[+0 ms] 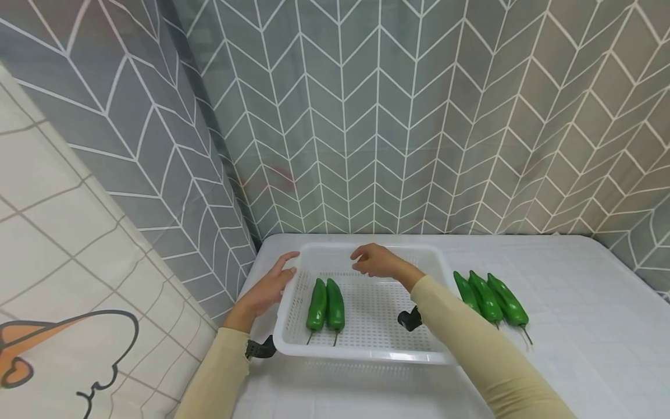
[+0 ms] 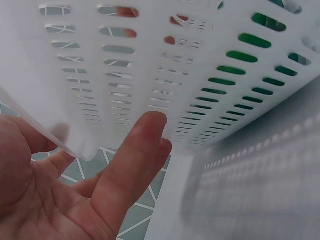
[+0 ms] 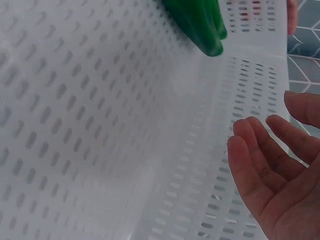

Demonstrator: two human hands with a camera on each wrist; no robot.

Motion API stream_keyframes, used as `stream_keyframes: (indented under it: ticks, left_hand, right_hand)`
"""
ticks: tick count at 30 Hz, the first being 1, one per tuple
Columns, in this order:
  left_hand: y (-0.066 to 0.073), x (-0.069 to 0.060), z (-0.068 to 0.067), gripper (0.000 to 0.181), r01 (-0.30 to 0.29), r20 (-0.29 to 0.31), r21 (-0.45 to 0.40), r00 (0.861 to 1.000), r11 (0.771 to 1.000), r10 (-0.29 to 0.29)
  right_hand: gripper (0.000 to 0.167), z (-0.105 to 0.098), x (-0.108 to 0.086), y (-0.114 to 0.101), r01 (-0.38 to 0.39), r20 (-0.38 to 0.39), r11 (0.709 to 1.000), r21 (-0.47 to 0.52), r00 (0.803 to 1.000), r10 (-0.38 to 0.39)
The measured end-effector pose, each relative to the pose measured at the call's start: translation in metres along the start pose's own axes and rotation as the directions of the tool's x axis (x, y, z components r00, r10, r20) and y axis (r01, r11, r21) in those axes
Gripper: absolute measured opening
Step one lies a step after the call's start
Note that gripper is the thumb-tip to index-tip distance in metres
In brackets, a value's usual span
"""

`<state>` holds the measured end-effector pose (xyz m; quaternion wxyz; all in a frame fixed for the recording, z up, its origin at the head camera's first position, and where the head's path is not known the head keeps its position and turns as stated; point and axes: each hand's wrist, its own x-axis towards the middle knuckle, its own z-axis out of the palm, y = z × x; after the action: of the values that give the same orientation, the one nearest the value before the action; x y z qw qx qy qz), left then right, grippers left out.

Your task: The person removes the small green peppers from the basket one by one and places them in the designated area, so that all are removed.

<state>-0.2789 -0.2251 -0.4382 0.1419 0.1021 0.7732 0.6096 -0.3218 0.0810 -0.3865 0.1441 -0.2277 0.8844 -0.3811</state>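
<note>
Right grip: bare right hand [image 1: 374, 260], fingers loosely bent, holding nothing, over the far part of a white perforated plastic rectangular basket [image 1: 366, 352]. Left grip: bare left hand [image 1: 269, 289], fingers extended rather than curled, touching the basket's left rim. Cream long sleeves [image 1: 481, 355] cover both forearms.

Inside the basket, toward its left wall: two long glossy green peppers [image 1: 317, 305] side by side, stems toward the near edge. Three matching green peppers [image 1: 487, 295] lie close together on the white surface [image 1: 576, 326], just right of the basket; the right sleeve partly hides them.

Printed marks: white chevron lines on the grey hanging curtain [image 1: 361, 116] behind; brown grid lines and a dark-outlined cartoon with orange patches on the off-white panel [image 1: 99, 256] at left.
</note>
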Motion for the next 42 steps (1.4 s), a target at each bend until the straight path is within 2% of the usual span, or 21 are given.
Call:
stream_keyframes:
  ticks: [10, 20, 30, 36, 42]
  left_hand:
    - [-0.003, 0.000, 0.000, 0.047, 0.000, -0.005, -0.001, 1.000, 1.000, 0.000]
    - [-0.006, -0.001, 0.000, 0.047, 0.003, -0.009, -0.003, 1.000, 1.000, -0.003]
    - [-0.005, -0.002, 0.000, 0.048, 0.011, -0.007, -0.006, 1.000, 1.000, -0.011]
    - [-0.005, 0.000, 0.000, 0.049, 0.005, -0.006, 0.002, 1.000, 1.000, -0.005]
    - [-0.003, 0.003, -0.001, 0.049, -0.002, 0.000, 0.008, 1.000, 1.000, 0.002]
  right_hand:
    - [0.033, 0.017, 0.003, 0.000, 0.005, 0.035, 0.999, -0.045, 0.999, -0.004]
    - [0.032, 0.033, 0.007, -0.003, -0.062, 0.062, 0.996, -0.070, 0.996, 0.066]
    - [0.032, 0.053, 0.014, -0.006, -0.104, 0.110, 0.994, -0.029, 0.988, 0.106]
    - [0.033, 0.058, 0.017, -0.008, -0.136, 0.119, 0.990, -0.020, 0.983, 0.138]
    - [0.025, 0.060, 0.020, -0.010, -0.141, 0.118, 0.986, -0.085, 0.982, 0.150]
